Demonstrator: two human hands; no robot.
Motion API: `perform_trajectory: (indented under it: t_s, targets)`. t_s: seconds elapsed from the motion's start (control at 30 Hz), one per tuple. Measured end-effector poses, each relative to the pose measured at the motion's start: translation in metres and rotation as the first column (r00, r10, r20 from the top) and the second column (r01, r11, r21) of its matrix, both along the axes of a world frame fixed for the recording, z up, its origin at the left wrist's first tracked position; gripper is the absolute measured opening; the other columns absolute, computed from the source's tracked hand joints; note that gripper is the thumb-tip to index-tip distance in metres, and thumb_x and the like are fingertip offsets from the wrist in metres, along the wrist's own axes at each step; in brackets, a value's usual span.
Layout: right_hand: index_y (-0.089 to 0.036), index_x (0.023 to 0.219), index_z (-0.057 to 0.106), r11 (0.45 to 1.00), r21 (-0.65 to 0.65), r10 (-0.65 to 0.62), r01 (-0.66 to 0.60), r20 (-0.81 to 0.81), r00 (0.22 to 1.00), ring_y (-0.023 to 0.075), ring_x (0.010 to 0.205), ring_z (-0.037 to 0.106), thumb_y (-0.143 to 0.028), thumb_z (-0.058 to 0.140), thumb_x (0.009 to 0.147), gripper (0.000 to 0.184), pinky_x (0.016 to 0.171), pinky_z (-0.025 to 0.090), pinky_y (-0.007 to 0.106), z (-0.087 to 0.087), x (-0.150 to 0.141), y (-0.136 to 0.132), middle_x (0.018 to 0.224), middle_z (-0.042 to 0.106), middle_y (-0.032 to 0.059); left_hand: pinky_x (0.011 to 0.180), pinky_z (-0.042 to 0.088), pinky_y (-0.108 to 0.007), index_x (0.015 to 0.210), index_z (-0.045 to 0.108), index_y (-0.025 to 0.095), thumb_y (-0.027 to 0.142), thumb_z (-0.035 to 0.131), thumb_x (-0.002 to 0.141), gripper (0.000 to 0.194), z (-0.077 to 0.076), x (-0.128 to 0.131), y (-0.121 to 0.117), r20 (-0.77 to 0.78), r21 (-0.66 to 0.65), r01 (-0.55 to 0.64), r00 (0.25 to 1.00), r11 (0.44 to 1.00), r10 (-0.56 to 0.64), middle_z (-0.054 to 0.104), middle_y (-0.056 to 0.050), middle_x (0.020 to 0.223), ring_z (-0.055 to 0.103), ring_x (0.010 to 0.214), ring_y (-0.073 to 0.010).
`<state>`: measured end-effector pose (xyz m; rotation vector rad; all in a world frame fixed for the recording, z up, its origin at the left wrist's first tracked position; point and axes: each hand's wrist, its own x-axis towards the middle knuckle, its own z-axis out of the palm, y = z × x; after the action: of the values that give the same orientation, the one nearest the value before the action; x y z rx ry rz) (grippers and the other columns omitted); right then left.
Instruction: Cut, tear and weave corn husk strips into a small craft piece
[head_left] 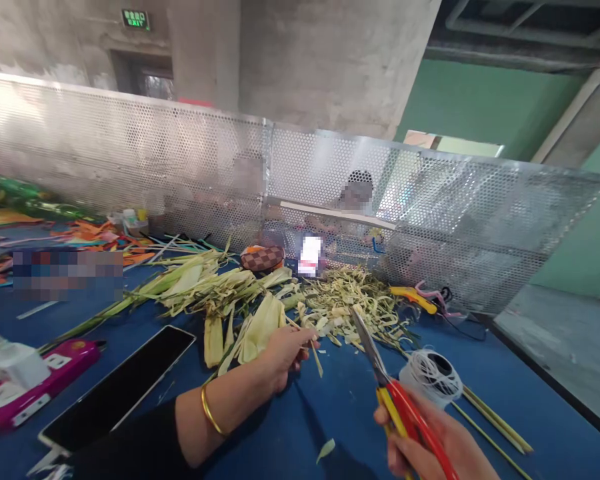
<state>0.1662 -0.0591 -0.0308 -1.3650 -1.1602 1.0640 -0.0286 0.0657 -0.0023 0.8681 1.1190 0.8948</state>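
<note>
My left hand (pixel 283 357), with a gold bangle at the wrist, pinches a thin strip of pale corn husk (pixel 319 362) over the blue table. On the right, my right hand (pixel 443 427) is wrapped round the red and yellow handles of a pair of scissors (pixel 373 347). Its blades point up and away, to the right of the strip and apart from it. Beyond my left hand lies a broad husk leaf (pixel 264 327). Behind both hands spreads a heap of husk shreds (pixel 355 300), and longer husks (pixel 200 283) are piled to the left.
A tablet (pixel 123 387) and a magenta power strip (pixel 70 367) lie at left. Near my right hand are a tub of white cord (pixel 433 377) and thin stalks (pixel 497 420). A yellow tool (pixel 414 299), checked pouch (pixel 263 259) and lit phone (pixel 310 256) sit before a perforated metal screen (pixel 205 173).
</note>
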Motion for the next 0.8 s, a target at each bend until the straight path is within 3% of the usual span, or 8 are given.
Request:
perform_trajectory:
  t_s: [0.1, 0.23, 0.33, 0.43, 0.63, 0.8]
  targets:
    - [-0.022, 0.106, 0.058, 0.991, 0.030, 0.129, -0.128, -0.032, 0.991, 0.0106, 0.047, 0.052, -0.041, 0.074, 0.064, 0.049, 0.050, 0.045, 0.027, 0.021, -0.024, 0.027, 0.074, 0.055, -0.0015, 0.040, 0.024, -0.017, 0.073, 0.057, 0.014, 0.033, 0.061, 0.074, 0.019, 0.000, -0.002, 0.003, 0.073, -0.004, 0.024, 0.997, 1.000, -0.023, 0.066, -0.007, 0.078, 0.041, 0.047, -0.0049]
    - [-0.022, 0.106, 0.056, 0.977, 0.002, 0.211, -0.211, -0.033, 0.977, 0.0130, 0.057, 0.054, -0.049, 0.074, 0.063, 0.054, 0.056, 0.047, 0.026, 0.012, -0.027, 0.040, 0.072, 0.054, -0.0008, 0.040, 0.023, -0.017, 0.068, 0.060, 0.011, 0.026, 0.064, 0.068, 0.015, 0.001, -0.005, 0.009, 0.071, 0.048, 0.015, 0.997, 0.999, -0.019, 0.065, -0.007, 0.077, 0.041, 0.047, -0.0038]
    - [-0.023, 0.110, 0.057, 0.985, 0.036, 0.169, -0.167, -0.055, 0.984, 0.0137, 0.063, 0.053, -0.055, 0.072, 0.062, 0.059, 0.060, 0.046, 0.026, -0.002, -0.019, 0.035, 0.074, 0.053, -0.0002, 0.040, 0.021, -0.017, 0.066, 0.060, 0.011, 0.025, 0.065, 0.066, 0.014, 0.001, -0.007, 0.012, 0.053, 0.078, 0.001, 0.999, 0.997, -0.005, 0.065, -0.007, 0.077, 0.039, 0.047, -0.0034]
    - [-0.021, 0.112, 0.058, 0.993, -0.009, 0.120, -0.120, 0.007, 0.993, 0.0111, 0.056, 0.046, -0.052, 0.074, 0.061, 0.061, 0.053, 0.043, 0.024, -0.005, -0.011, 0.032, 0.068, 0.050, -0.0021, 0.041, 0.021, -0.017, 0.065, 0.059, 0.012, 0.027, 0.065, 0.065, 0.016, 0.000, -0.008, 0.012, 0.038, 0.079, -0.001, 0.999, 0.997, -0.002, 0.064, -0.007, 0.078, 0.040, 0.049, -0.0034]
    - [-0.018, 0.099, 0.064, 0.972, -0.157, 0.177, -0.173, 0.012, 0.984, 0.0066, 0.041, 0.035, -0.057, 0.073, 0.059, 0.056, 0.039, 0.035, 0.021, 0.006, -0.016, 0.035, 0.059, 0.045, -0.0051, 0.040, 0.021, -0.017, 0.063, 0.058, 0.012, 0.028, 0.062, 0.067, 0.017, -0.001, -0.005, 0.009, 0.040, 0.099, -0.018, 0.999, 0.995, 0.014, 0.060, -0.003, 0.070, 0.039, 0.048, -0.0037]
    - [-0.016, 0.096, 0.064, 0.961, -0.231, 0.168, -0.151, 0.054, 0.984, 0.0067, 0.043, 0.036, -0.060, 0.075, 0.050, 0.064, 0.039, 0.037, 0.022, 0.022, -0.029, 0.034, 0.063, 0.048, -0.0039, 0.039, 0.020, -0.018, 0.063, 0.056, 0.014, 0.028, 0.060, 0.070, 0.017, -0.002, 0.001, 0.004, 0.011, 0.103, 0.039, 0.999, 0.994, -0.040, 0.060, -0.002, 0.062, 0.036, 0.043, -0.0035]
